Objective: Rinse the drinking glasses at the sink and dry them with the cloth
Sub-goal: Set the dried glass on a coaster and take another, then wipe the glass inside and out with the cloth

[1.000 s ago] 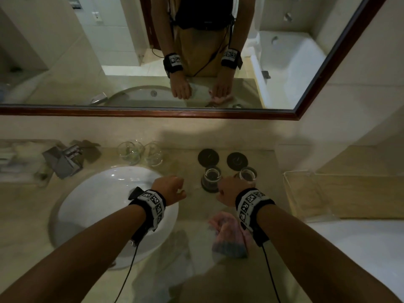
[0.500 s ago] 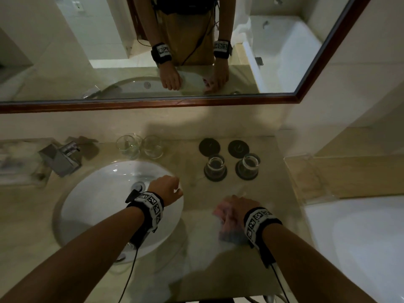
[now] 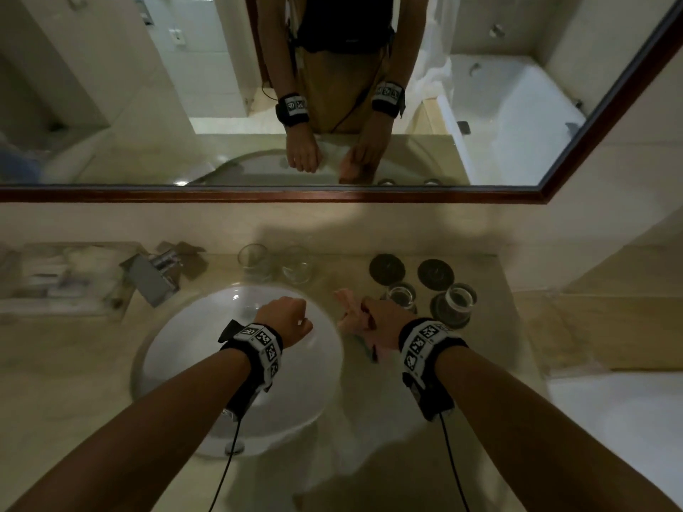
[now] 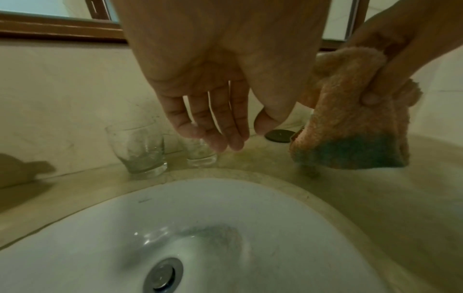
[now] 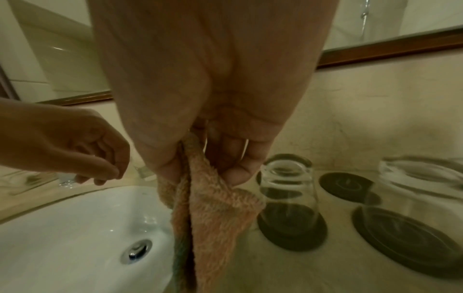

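My right hand (image 3: 373, 312) (image 5: 200, 174) pinches a pink cloth (image 3: 354, 323) (image 5: 213, 210) (image 4: 350, 126) with a blue-green edge and holds it hanging just above the counter, right of the basin. My left hand (image 3: 288, 317) (image 4: 225, 136) hovers empty over the white sink (image 3: 207, 364) (image 4: 225, 228), fingers relaxed. Two upright glasses (image 3: 253, 258) (image 4: 136, 148) stand behind the basin. Two more glasses (image 3: 401, 295) (image 5: 288, 190) stand upside down on dark coasters at the right, the second (image 3: 458, 299) beside the first.
A chrome faucet (image 3: 151, 273) sits at the basin's back left. Two bare dark coasters (image 3: 387, 269) lie behind the inverted glasses. A clear tray (image 3: 55, 282) of toiletries is far left. A mirror (image 3: 184, 105) runs along the wall; a bathtub edge (image 3: 621, 419) lies at the right.
My right hand dropped to the pink cloth on the counter, took hold of it and lifted it up and toward the basin. The left hand stayed over the sink.
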Demonstrator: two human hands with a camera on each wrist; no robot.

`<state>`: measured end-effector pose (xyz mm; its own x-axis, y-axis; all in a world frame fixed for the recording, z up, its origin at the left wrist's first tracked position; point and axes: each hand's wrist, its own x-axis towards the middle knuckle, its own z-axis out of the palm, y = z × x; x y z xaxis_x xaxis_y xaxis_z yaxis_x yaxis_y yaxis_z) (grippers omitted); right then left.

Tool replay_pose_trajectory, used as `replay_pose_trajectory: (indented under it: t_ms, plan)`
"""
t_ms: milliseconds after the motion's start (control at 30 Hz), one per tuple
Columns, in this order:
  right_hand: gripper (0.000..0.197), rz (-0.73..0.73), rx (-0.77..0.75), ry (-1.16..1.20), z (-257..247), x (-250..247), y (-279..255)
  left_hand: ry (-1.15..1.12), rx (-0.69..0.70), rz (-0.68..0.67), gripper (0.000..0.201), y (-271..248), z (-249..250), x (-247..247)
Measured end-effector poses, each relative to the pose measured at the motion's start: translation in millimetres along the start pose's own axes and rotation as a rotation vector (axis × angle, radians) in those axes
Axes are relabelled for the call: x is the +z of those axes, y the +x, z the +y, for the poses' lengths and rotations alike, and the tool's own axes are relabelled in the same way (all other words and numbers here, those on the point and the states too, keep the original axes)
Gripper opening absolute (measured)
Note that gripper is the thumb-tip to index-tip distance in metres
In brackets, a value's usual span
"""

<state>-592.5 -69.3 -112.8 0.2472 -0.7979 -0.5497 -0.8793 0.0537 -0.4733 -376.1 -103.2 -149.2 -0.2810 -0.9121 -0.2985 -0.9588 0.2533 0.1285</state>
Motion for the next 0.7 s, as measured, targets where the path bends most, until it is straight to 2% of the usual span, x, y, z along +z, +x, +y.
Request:
replay_pose_trajectory:
  t_ms: [67, 167, 233, 367, 500, 700]
  plan:
    - [0.048, 0.036, 0.001, -0.035, -17, -10, 2, -0.012, -0.015, 0.007, 0.025, 1, -12, -2]
    - [0.055, 0.065, 0.002, -0.09, -29, -16, 14, -0.085, -0.052, 0.004, 0.03, 6, -28, -3]
    - [0.053, 0.09, 0.017, -0.129, -34, -20, 23, -0.179, -0.092, 0.016, 0.038, 10, -35, -1]
    - [0.039, 0.134, 0.059, -0.194, -40, -25, 38, -0.243, -0.096, 0.108, 0.052, 23, -39, 2]
    - [0.04, 0.196, 0.079, -0.235, -42, -30, 52, -0.33, -0.119, 0.188, 0.062, 40, -39, 4]
    - [0.025, 0.279, 0.101, -0.084, -37, -40, 67, -0.441, -0.17, 0.167, 0.099, 73, -41, 8]
